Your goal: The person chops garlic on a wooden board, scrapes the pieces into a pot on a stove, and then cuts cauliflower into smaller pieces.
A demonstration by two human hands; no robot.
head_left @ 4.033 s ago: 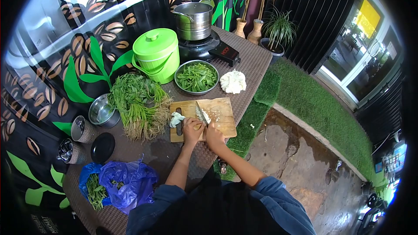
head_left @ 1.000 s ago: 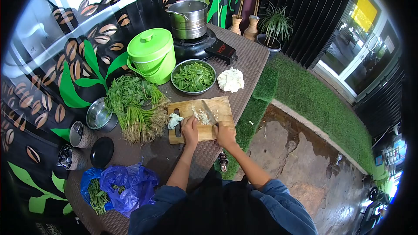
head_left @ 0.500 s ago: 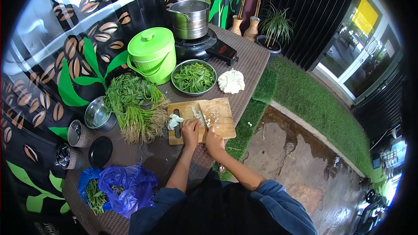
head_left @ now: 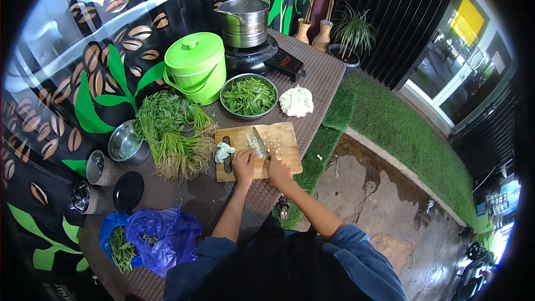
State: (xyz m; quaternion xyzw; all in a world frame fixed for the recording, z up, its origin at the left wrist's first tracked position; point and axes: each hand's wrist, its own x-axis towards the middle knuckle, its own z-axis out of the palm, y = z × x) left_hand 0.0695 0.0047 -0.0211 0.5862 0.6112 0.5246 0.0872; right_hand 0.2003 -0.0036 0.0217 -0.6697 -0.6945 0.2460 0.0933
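Note:
A wooden cutting board (head_left: 290, 159) lies near the table edge with finely chopped white pieces (head_left: 273, 146) on it. My right hand (head_left: 280, 172) grips a kitchen knife (head_left: 259, 140) by its handle; the blade tilts up-left over the board, among the white bits. On the board beside them rests my left hand (head_left: 243, 166), its fingers bunched together and pointing toward the blade. What those fingers hold, if anything, is hidden. A crumpled pale green-white piece (head_left: 224, 151) sits by the board's handle slot, left of my left hand.
Beyond the board stand a bowl of cut greens (head_left: 249, 96), a white crumpled bundle (head_left: 296, 102), a green lidded bucket (head_left: 195, 69) and a pot (head_left: 243, 24) on a stove (head_left: 251, 60). Leafy greens with roots (head_left: 175, 139), a metal bowl (head_left: 127, 145) and blue bags (head_left: 164, 239) lie left.
My right hand has shifted slightly and turned the knife, so its blade now shows clearly, angled up-left over the board. My left hand stays nearly in place.

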